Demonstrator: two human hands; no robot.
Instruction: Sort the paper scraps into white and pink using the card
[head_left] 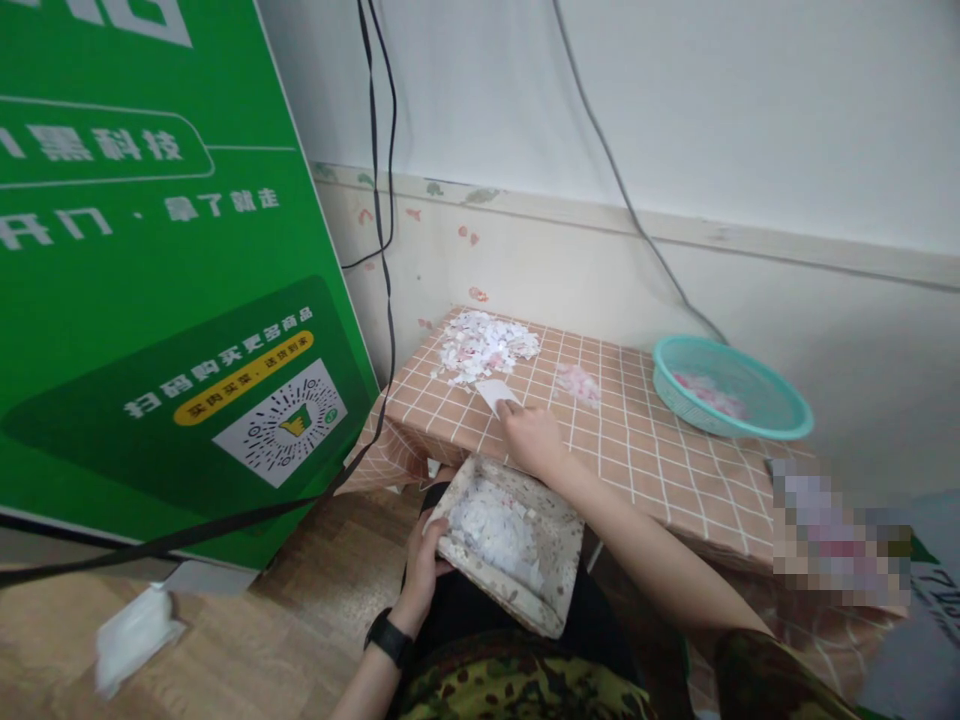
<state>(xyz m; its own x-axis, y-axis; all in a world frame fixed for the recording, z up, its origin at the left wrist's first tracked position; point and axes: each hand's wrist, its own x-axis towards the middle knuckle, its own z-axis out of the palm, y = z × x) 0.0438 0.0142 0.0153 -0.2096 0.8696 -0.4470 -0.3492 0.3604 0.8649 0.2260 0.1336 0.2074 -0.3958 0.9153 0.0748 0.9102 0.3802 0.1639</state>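
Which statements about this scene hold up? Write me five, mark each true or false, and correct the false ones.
1. The left hand grips the edge of a shallow tray with pale scraps in it. True.
2. The right hand is empty. False: it holds a flat white card.
3. A teal basket stands on the checked tablecloth with pinkish scraps inside. True.
4. The large pile of white scraps lies to the right of the basket. False: it lies to the left of it.
5. A black wristband is on the right wrist. False: it is on the left wrist.
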